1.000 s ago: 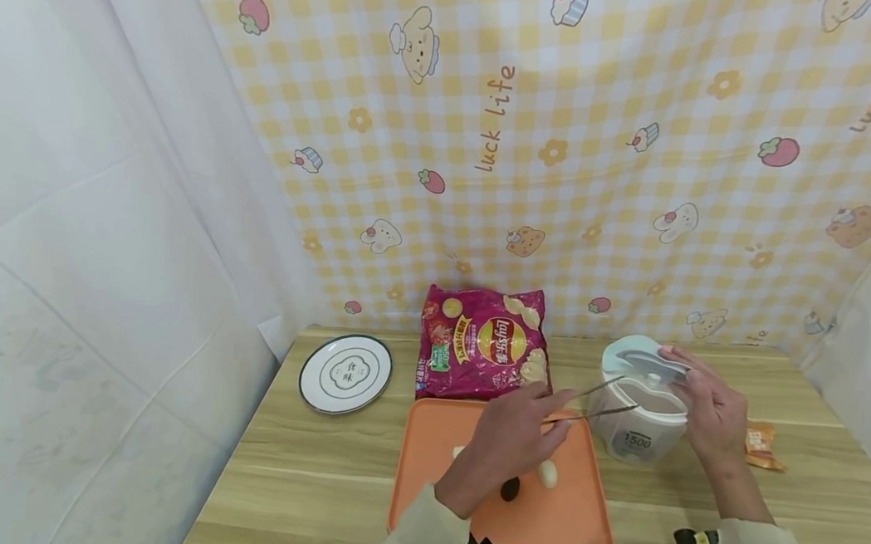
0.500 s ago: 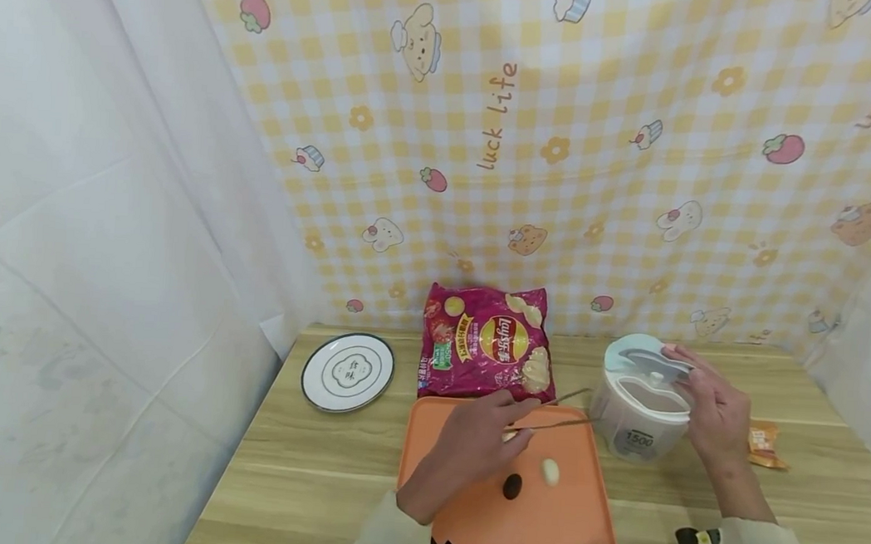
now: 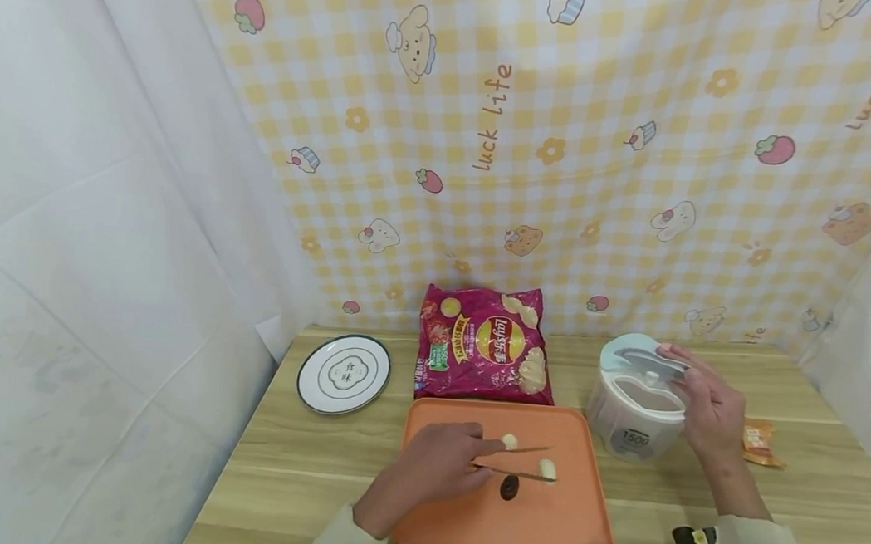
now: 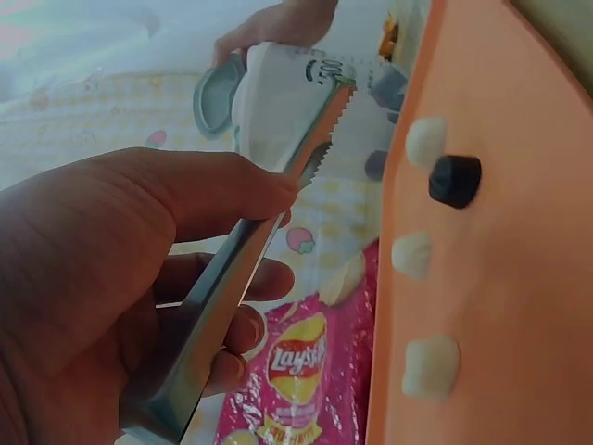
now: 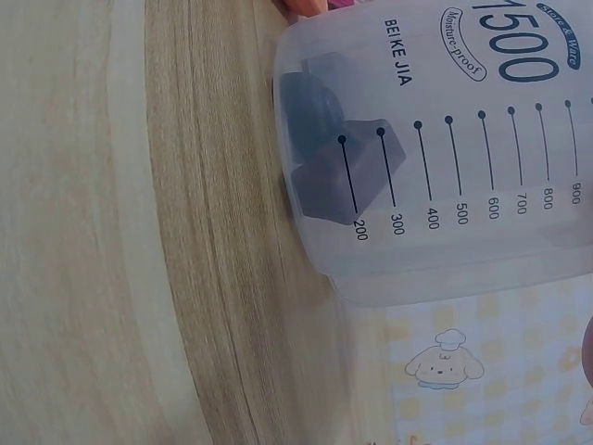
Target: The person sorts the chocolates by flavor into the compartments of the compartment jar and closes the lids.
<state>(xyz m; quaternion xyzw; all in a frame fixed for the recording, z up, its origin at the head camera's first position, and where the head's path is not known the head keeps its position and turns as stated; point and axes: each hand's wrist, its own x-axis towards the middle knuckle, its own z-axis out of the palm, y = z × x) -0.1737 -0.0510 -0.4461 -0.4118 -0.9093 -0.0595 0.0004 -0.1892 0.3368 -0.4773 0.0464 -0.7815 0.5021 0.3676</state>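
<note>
My left hand (image 3: 434,467) grips metal tongs (image 4: 246,264) with serrated tips, its thumb along one arm. In the head view the spread tips reach over the orange tray (image 3: 524,537), near a white piece (image 3: 509,441), another white lump (image 3: 547,467) and a dark brown piece (image 3: 510,488). A third white piece (image 4: 431,368) shows in the left wrist view. My right hand (image 3: 715,410) holds up the pale green lid (image 3: 629,349) of a clear plastic container (image 3: 635,434). Dark, blocky pieces (image 5: 352,176) lie inside the container's bottom.
Behind the tray lies a magenta Lay's chip bag (image 3: 483,346). A white plate (image 3: 344,375) with a dark rim sits to the left. Right of the container is a small orange packet (image 3: 760,442). A checked curtain (image 3: 486,183) hangs behind the wooden table (image 3: 288,471).
My left hand has moved left and down with the tongs, from the container's opening to over the tray. My right hand stays at the raised lid.
</note>
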